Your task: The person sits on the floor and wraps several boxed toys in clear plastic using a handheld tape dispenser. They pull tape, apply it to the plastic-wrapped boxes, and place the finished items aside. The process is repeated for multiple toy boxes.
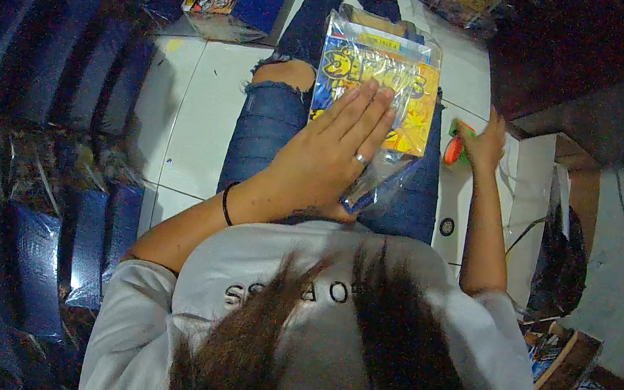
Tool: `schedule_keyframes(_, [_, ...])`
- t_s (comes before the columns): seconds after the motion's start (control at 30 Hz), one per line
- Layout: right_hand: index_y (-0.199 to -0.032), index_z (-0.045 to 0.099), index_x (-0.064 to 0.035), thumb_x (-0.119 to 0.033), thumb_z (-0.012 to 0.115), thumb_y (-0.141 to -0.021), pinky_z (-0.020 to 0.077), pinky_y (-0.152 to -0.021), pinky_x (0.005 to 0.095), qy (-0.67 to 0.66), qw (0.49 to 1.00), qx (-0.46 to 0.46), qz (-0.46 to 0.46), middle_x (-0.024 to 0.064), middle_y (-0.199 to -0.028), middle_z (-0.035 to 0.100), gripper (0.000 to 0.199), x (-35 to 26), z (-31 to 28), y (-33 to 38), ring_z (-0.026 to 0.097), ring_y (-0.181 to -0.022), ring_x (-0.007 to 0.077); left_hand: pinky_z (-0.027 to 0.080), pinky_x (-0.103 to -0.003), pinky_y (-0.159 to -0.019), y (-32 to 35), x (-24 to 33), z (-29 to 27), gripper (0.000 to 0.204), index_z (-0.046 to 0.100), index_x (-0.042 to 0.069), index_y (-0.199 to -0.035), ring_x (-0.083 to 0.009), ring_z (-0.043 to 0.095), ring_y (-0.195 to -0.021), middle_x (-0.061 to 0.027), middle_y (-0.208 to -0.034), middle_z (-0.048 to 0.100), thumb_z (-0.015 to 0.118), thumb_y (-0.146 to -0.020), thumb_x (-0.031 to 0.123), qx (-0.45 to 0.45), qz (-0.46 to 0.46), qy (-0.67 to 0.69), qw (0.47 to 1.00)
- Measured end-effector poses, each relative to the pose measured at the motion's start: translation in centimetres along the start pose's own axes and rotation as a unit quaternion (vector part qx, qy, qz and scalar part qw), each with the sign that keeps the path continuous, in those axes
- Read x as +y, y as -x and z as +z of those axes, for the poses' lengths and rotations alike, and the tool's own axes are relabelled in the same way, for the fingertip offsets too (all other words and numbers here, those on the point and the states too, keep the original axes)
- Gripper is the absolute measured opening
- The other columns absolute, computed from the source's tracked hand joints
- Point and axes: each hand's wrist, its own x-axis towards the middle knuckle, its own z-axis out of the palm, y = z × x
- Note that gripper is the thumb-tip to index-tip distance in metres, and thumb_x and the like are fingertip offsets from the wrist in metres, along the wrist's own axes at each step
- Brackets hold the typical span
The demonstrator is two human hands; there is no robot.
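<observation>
1. Left hand (341,150): flat and spread wide, pressing down on clear plastic packet (376,93) with yellow and blue print, lying across the lap on the jeans (267,116).
2. Right hand (486,142): out on the white tiled floor (195,99), closed around a small orange and green tool (454,147).
3. Step in hand, seemingly: flattening and steadying the packet, tool being fetched.
4. Next move likely needs: tool brought over to the packet's open lower edge, left palm kept pressing.

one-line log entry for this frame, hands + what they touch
left hand: flat on plastic packet on lap | right hand: on orange tool on floor, grip unclear | blue boxes: stacked at left
</observation>
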Motion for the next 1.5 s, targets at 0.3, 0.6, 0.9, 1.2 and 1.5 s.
schedule_keyframes(0.3, [-0.118,0.051,0.0025,-0.032,0.069,-0.071,0.0484,-0.085,0.0394,-0.259,0.925,-0.136,0.243,0.0188,-0.112,0.060,0.061,9.6,5.9,-7.4,0.060,-0.100,0.0288,0.022,-0.047,-0.112,-1.6,-2.4,-0.4,0.111,0.033,-0.006,-0.137,-0.0420,0.027,-0.134,-0.0253,-0.143,0.030,0.079,-0.049,0.043,0.048,0.023,0.009,0.999])
schedule_keyframes(0.6, [-0.109,0.058,-0.0006,-0.023,0.067,-0.071,0.0426,-0.088,0.0421,-0.458,0.721,-0.152,-0.497,0.0153,-0.114,0.051,0.045,-16.6,-24.5,-10.1,0.052,-0.106,0.0281,0.025,-0.048,-0.110,-0.9,-2.3,0.4,0.107,0.038,-0.007,-0.133,-0.0425,0.035,-0.128,-0.0276,-0.139,0.036,0.078,-0.050,0.047,0.042,0.017,0.001,0.999])
schedule_keyframes(0.9, [-0.078,0.067,0.0038,-0.019,0.065,-0.073,0.0469,-0.064,0.0438,0.151,0.637,-0.375,-0.656,0.0205,-0.083,0.065,0.023,-30.8,-31.5,-8.3,0.061,-0.072,0.0315,0.024,-0.047,-0.110,-0.5,-2.8,1.4,0.092,0.048,-0.010,-0.123,-0.0432,0.032,-0.130,-0.0324,-0.136,0.036,0.073,-0.055,0.046,0.110,0.053,-0.058,0.991])
schedule_keyframes(1.2, [-0.126,0.053,-0.0104,-0.008,0.068,-0.069,0.0461,-0.090,0.0398,-0.118,0.714,-0.132,-0.677,0.0168,-0.123,0.053,0.059,-11.7,-25.0,-12.2,0.056,-0.109,0.0327,0.029,-0.046,-0.109,0.2,-3.3,0.8,0.094,0.047,-0.009,-0.124,-0.0410,0.037,-0.127,-0.0285,-0.133,0.041,0.078,-0.052,0.042,0.087,0.042,0.069,0.993])
schedule_keyframes(1.5, [-0.125,0.056,-0.0137,-0.010,0.068,-0.064,0.0461,-0.088,0.0421,-0.140,0.815,-0.136,-0.545,0.0158,-0.122,0.055,0.063,-2.1,-21.9,-5.7,0.054,-0.101,0.0345,0.029,-0.047,-0.109,0.9,-3.4,1.5,0.091,0.042,-0.006,-0.131,-0.0391,0.036,-0.130,-0.0221,-0.140,0.039,0.070,-0.063,0.046,0.099,0.045,0.017,0.994])
